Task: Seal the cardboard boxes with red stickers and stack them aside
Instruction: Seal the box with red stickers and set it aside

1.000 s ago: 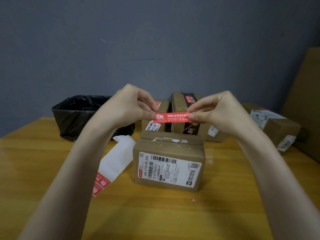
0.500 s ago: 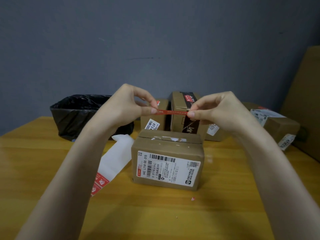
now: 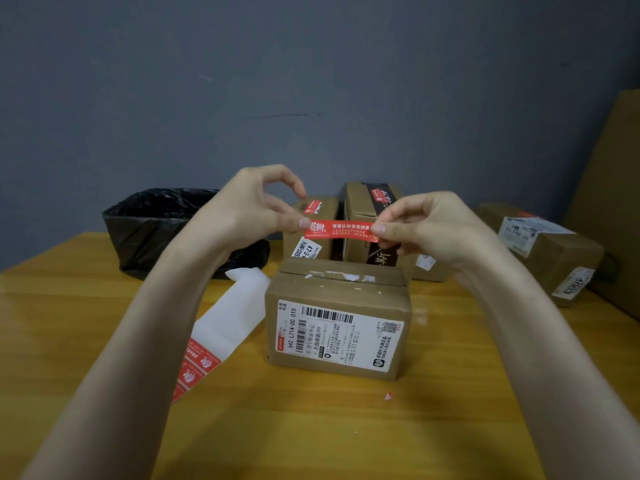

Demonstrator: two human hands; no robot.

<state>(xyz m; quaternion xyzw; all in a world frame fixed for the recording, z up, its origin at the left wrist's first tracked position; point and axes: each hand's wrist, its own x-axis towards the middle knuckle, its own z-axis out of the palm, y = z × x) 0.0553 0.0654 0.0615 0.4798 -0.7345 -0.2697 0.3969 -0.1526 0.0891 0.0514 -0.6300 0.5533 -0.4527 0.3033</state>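
A red sticker (image 3: 341, 230) with white print is stretched flat in the air above a cardboard box (image 3: 337, 318). My left hand (image 3: 249, 209) pinches its left end and my right hand (image 3: 426, 228) pinches its right end. The box stands on the wooden table (image 3: 311, 427) with a white shipping label on its near face and torn tape remains along its top seam. A white backing sheet (image 3: 225, 327) with several red stickers at its near end lies left of the box.
Behind the box stand two sealed cardboard boxes (image 3: 313, 226) (image 3: 372, 216) with red stickers on top. Another box (image 3: 543, 251) lies at the right. A black bag-lined bin (image 3: 166, 230) sits at the back left. A large cardboard sheet (image 3: 609, 202) leans at the far right.
The sticker was turned edge-on half a second ago; its printed face now shows toward me again. Both hands stay above the box, slightly lower.
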